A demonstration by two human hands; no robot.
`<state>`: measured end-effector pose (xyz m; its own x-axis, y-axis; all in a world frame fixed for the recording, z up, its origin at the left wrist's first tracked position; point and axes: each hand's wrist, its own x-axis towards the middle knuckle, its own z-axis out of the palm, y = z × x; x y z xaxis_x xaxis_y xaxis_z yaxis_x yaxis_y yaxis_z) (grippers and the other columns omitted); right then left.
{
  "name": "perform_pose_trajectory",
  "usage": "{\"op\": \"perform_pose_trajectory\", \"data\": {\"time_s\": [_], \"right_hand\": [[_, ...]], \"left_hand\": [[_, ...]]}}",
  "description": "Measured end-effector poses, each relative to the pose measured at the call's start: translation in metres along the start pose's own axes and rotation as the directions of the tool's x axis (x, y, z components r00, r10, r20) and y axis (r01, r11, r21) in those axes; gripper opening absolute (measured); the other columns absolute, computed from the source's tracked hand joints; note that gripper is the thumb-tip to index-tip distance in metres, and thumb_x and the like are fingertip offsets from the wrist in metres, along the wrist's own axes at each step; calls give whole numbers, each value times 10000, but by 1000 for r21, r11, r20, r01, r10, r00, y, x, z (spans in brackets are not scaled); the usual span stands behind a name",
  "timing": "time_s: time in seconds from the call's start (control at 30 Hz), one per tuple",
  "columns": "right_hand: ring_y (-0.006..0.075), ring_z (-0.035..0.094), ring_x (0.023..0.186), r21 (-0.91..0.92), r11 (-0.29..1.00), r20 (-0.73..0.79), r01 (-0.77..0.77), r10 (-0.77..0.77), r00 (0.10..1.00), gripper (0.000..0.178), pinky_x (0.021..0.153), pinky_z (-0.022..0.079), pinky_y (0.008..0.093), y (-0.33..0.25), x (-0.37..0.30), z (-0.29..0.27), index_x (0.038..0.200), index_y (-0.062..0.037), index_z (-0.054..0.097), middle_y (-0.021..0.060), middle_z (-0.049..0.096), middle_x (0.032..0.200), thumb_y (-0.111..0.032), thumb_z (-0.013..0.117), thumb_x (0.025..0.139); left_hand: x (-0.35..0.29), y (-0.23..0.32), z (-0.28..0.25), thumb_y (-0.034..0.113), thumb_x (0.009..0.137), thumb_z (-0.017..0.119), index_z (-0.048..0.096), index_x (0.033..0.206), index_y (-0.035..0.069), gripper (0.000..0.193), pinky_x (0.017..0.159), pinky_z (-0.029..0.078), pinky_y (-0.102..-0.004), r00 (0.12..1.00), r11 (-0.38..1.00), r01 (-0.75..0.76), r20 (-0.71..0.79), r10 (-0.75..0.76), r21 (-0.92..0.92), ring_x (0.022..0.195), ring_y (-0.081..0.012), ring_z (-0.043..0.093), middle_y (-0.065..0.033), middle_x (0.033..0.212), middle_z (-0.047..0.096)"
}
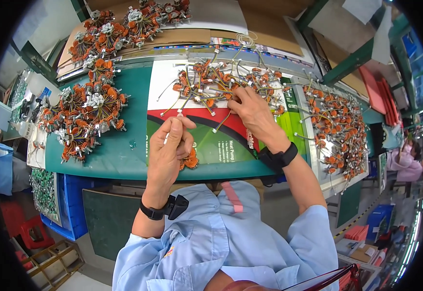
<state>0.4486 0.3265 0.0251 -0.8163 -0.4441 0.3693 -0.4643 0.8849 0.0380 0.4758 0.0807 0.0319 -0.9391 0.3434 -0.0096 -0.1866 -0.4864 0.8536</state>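
My left hand [172, 140] is closed above the near part of a printed sheet [197, 140]. Its fingers pinch wired orange potentiometers; a white connector [180, 115] shows at the fingertips and an orange body [190, 159] below the palm. The palm hides most of the wires. At the near edge of a loose pile of wired potentiometers [211, 77], my right hand [256, 114] is closed with bent fingers. From its fingertips runs a yellow and black wire lead [222, 122] ending in a white connector. What else those fingers hold is hidden.
Bundled potentiometers [93, 116] lie on the green table [136, 92] at left, more bundles [124, 31] on the back shelf. A tray [340, 131] of loose ones stands at right. A blue bin [76, 203] is at lower left. Other people sit at the far left and right [407, 162].
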Motion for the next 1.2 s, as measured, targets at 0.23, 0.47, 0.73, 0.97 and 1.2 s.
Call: {"op": "perform_pose_trajectory", "data": {"time_s": [0.23, 0.47, 0.73, 0.97, 1.2], "right_hand": [[270, 562, 911, 234, 969, -104, -75, 101, 989, 154, 790, 441, 381, -33, -9, -24, 927, -58, 598, 72, 616, 999, -110, 681, 809], [252, 637, 807, 657, 730, -76, -189, 313, 947, 194, 686, 524, 329, -107, -38, -32, 947, 5, 589, 136, 619, 924, -48, 714, 808], [200, 596, 784, 678, 628, 101, -382, 435, 895, 386, 635, 497, 308, -79, -41, -40, 972, -21, 605, 90, 610, 924, -169, 822, 688], [294, 568, 912, 211, 902, -70, -377, 399, 915, 415, 789, 476, 371, -6, -25, -11, 1062, -50, 578, 97, 609, 962, -181, 778, 723], [194, 640, 898, 642, 447, 349, -623, 553, 756, 340, 773, 518, 304, -14, -31, -25, 1158, 6, 568, 88, 637, 1033, -168, 674, 886]], "left_hand": [[-5, -1, -2, 214, 981, 564, 595, 1073, 12, 223, 496, 258, -172, 992, 998, -31, -119, 38, 63, 602, -3, 350, 38, 823, 499], [-1, 5, 20, 221, 959, 603, 604, 1091, 25, 236, 585, 354, -170, 999, 954, -8, -32, 18, 301, 681, -10, 427, 19, 881, 560], [8, -5, 21, 261, 1021, 461, 452, 1315, 36, 370, 665, 472, -257, 990, 990, -92, 120, 79, 106, 673, -134, 580, -47, 710, 590], [20, 0, 34, 221, 1021, 458, 499, 1188, 10, 271, 629, 470, -247, 975, 1000, -29, 218, 27, 4, 672, -103, 555, -63, 776, 586], [23, -21, 12, 191, 1022, 456, 507, 1163, -2, 245, 547, 378, -195, 991, 992, 48, 130, -33, -115, 568, -45, 327, -134, 942, 646]]}}
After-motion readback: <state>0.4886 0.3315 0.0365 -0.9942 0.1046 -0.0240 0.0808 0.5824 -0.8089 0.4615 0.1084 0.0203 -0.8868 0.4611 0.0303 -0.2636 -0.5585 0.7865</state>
